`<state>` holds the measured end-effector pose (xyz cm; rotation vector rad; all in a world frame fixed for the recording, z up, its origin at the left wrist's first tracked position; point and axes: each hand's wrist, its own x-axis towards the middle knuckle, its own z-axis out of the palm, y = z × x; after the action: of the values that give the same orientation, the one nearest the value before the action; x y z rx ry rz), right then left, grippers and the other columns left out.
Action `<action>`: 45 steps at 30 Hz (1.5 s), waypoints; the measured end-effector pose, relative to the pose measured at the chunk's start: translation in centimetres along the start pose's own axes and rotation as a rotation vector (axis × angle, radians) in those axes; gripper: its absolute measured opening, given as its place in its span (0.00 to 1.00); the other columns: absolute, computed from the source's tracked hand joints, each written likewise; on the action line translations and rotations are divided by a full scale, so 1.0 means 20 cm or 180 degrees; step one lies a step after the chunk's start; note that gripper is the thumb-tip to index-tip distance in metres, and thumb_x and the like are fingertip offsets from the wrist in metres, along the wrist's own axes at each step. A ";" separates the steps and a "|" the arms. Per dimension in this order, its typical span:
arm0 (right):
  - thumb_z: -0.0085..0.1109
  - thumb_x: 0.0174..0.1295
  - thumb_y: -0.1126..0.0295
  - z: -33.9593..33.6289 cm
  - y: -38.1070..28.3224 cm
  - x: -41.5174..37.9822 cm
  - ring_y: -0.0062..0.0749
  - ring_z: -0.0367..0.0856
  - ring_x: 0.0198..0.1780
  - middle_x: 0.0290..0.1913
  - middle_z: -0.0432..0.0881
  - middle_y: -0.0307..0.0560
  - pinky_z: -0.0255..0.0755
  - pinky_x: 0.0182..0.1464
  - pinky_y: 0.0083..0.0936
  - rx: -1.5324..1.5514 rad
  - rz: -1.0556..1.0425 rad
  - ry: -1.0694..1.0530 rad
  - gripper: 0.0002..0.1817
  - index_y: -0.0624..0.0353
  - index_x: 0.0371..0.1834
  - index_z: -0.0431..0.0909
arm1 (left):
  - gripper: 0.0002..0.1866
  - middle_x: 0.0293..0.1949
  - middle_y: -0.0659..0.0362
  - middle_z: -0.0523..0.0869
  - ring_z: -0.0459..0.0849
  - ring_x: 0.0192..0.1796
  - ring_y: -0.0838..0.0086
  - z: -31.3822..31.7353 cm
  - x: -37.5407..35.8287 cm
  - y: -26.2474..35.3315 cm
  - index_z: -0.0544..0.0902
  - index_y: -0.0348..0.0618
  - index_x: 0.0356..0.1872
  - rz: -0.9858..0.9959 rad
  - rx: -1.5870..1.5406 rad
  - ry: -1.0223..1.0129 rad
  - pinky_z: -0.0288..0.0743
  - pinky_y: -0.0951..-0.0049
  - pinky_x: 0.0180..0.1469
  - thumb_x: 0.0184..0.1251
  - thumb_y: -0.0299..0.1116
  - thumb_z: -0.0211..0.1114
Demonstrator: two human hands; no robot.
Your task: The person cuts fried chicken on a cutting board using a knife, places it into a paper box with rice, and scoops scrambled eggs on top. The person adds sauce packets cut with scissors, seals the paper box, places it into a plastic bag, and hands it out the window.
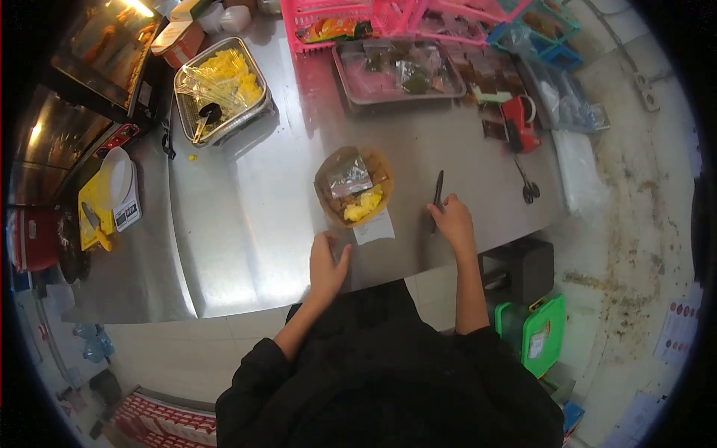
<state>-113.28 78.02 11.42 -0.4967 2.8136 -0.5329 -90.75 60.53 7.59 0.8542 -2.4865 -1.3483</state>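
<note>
We see a steel tabletop (246,224) with a brown paper bowl (353,185) near its middle, holding yellow food and a silvery packet. A white slip (374,226) lies touching the bowl's near edge. Our left hand (327,263) rests open on the tabletop, just beside the slip and nearer to us than the bowl. Our right hand (451,220), right of the bowl, touches a black pen (438,196). Left of the bowl and farther away sits a metal tray (221,89) of yellow pieces; scissors (527,185) lie beyond the pen.
</note>
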 end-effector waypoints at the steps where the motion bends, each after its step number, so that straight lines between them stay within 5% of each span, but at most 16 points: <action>1: 0.54 0.59 0.62 -0.04 -0.06 0.01 0.50 0.79 0.40 0.35 0.79 0.60 0.70 0.42 0.40 0.0034 -0.0064 0.0023 0.15 0.66 0.36 0.72 | 0.24 0.44 0.49 0.72 0.72 0.47 0.57 0.05 0.01 0.01 0.70 0.36 0.50 0.0018 -0.0292 0.0372 0.67 0.66 0.47 0.53 0.32 0.66; 3: 0.52 0.60 0.59 -0.07 -0.19 0.04 0.52 0.78 0.42 0.37 0.79 0.62 0.69 0.44 0.41 0.0064 -0.0176 0.0043 0.18 0.68 0.37 0.73 | 0.31 0.49 0.44 0.71 0.71 0.53 0.56 0.11 0.03 0.05 0.62 0.32 0.55 -0.0021 -0.0321 0.0869 0.65 0.66 0.52 0.55 0.35 0.67; 5: 0.47 0.63 0.58 -0.05 -0.35 0.10 0.53 0.79 0.43 0.38 0.80 0.63 0.70 0.44 0.42 0.1987 -0.0878 -0.0568 0.20 0.70 0.38 0.73 | 0.34 0.52 0.45 0.69 0.69 0.56 0.56 0.14 0.07 0.12 0.61 0.33 0.56 -0.0285 -0.0003 0.1024 0.62 0.63 0.55 0.52 0.36 0.69; 10: 0.41 0.65 0.63 0.00 -0.50 0.20 0.51 0.82 0.36 0.27 0.79 0.65 0.72 0.40 0.42 0.0561 -0.1684 -0.1086 0.20 0.72 0.30 0.75 | 0.44 0.58 0.48 0.63 0.61 0.62 0.55 0.25 0.11 0.17 0.57 0.36 0.59 -0.0706 0.0678 0.1405 0.54 0.54 0.59 0.41 0.39 0.74; 14: 0.39 0.66 0.65 -0.08 -0.39 0.07 0.54 0.81 0.31 0.22 0.77 0.64 0.72 0.35 0.42 0.1360 -0.1462 -0.1754 0.21 0.72 0.25 0.74 | 0.48 0.58 0.49 0.62 0.60 0.62 0.55 0.29 0.10 0.23 0.57 0.37 0.60 -0.0965 0.0824 0.1478 0.54 0.53 0.59 0.36 0.38 0.75; 16: 0.37 0.68 0.64 -0.04 -0.32 0.00 0.41 0.79 0.17 0.22 0.81 0.59 0.75 0.26 0.31 0.1546 -0.1089 -0.1440 0.24 0.76 0.24 0.73 | 0.48 0.58 0.49 0.63 0.62 0.62 0.55 0.29 0.10 0.26 0.57 0.38 0.60 -0.0958 0.0898 0.1564 0.55 0.54 0.59 0.36 0.38 0.75; 20: 0.39 0.68 0.62 0.03 -0.14 -0.07 0.40 0.79 0.17 0.21 0.80 0.58 0.74 0.24 0.31 0.1521 -0.1634 -0.1221 0.24 0.74 0.26 0.74 | 0.48 0.56 0.49 0.66 0.66 0.59 0.54 0.31 0.07 0.25 0.57 0.37 0.60 -0.0655 0.0813 0.1748 0.61 0.57 0.58 0.35 0.35 0.76; 23: 0.41 0.68 0.64 -0.08 -0.03 0.02 0.46 0.81 0.23 0.18 0.78 0.58 0.73 0.30 0.36 0.1443 -0.2725 -0.1297 0.20 0.71 0.27 0.74 | 0.46 0.55 0.47 0.66 0.65 0.59 0.53 0.33 0.03 0.25 0.57 0.35 0.60 -0.0659 0.0675 0.1840 0.59 0.57 0.59 0.37 0.34 0.75; 25: 0.40 0.68 0.64 -0.30 -0.08 0.16 0.40 0.82 0.28 0.22 0.80 0.53 0.74 0.34 0.32 0.1351 -0.0879 -0.2706 0.17 0.67 0.34 0.75 | 0.42 0.55 0.44 0.66 0.65 0.59 0.50 0.36 -0.01 0.28 0.58 0.32 0.59 -0.0472 0.0604 0.2113 0.58 0.57 0.61 0.42 0.31 0.73; 27: 0.42 0.63 0.73 -0.27 -0.08 0.33 0.32 0.81 0.44 0.37 0.81 0.51 0.73 0.45 0.27 0.1305 -0.1311 -0.2036 0.14 0.63 0.48 0.73 | 0.40 0.54 0.43 0.65 0.65 0.58 0.49 0.42 -0.11 0.26 0.58 0.32 0.59 -0.0294 0.0643 0.2161 0.58 0.56 0.61 0.45 0.30 0.72; 28: 0.42 0.63 0.73 -0.24 -0.12 0.36 0.32 0.81 0.44 0.37 0.81 0.51 0.73 0.45 0.27 0.1314 -0.1334 -0.2044 0.14 0.63 0.48 0.73 | 0.38 0.54 0.42 0.65 0.65 0.57 0.48 0.44 -0.16 0.26 0.58 0.32 0.58 -0.0091 0.0678 0.2169 0.58 0.56 0.62 0.47 0.30 0.70; 30: 0.41 0.52 0.84 -0.16 -0.20 0.39 0.31 0.69 0.61 0.55 0.74 0.50 0.66 0.57 0.26 0.2844 -0.2168 -0.1740 0.28 0.59 0.60 0.68 | 0.38 0.58 0.39 0.62 0.63 0.60 0.45 0.43 -0.20 0.27 0.56 0.30 0.60 0.0235 0.0769 0.1860 0.57 0.53 0.63 0.51 0.30 0.67; 31: 0.41 0.52 0.84 -0.09 -0.17 0.41 0.31 0.69 0.61 0.55 0.74 0.50 0.66 0.57 0.26 0.2851 -0.2163 -0.1742 0.28 0.59 0.60 0.68 | 0.39 0.61 0.38 0.59 0.61 0.62 0.43 0.44 -0.20 0.28 0.55 0.31 0.61 0.0387 0.0722 0.1478 0.56 0.52 0.63 0.52 0.32 0.67; 33: 0.38 0.43 0.89 0.04 -0.10 0.48 0.35 0.58 0.69 0.65 0.64 0.46 0.60 0.63 0.28 0.2317 -0.2937 -0.3078 0.39 0.56 0.67 0.60 | 0.40 0.66 0.34 0.52 0.53 0.68 0.41 0.45 -0.17 0.27 0.53 0.34 0.65 0.0504 0.0672 0.0949 0.50 0.47 0.66 0.57 0.42 0.64; 39: 0.55 0.52 0.77 -0.13 0.00 0.19 0.46 0.60 0.67 0.66 0.63 0.47 0.59 0.65 0.36 0.1483 -0.3693 -0.2236 0.35 0.54 0.68 0.58 | 0.45 0.70 0.43 0.49 0.47 0.71 0.45 0.38 -0.07 0.27 0.54 0.45 0.69 0.0368 0.0596 0.1323 0.40 0.36 0.65 0.55 0.59 0.58; 45: 0.64 0.48 0.62 -0.08 -0.08 0.19 0.40 0.69 0.56 0.62 0.66 0.44 0.65 0.55 0.34 0.0614 -0.4569 -0.1292 0.35 0.48 0.63 0.67 | 0.37 0.70 0.53 0.56 0.50 0.72 0.51 0.30 -0.06 0.29 0.67 0.62 0.64 0.0249 0.1197 0.1164 0.40 0.34 0.64 0.52 0.62 0.57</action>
<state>-116.78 75.82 12.89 -2.2124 1.5833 -0.7503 -94.65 67.85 9.13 0.9609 -2.4729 -0.6328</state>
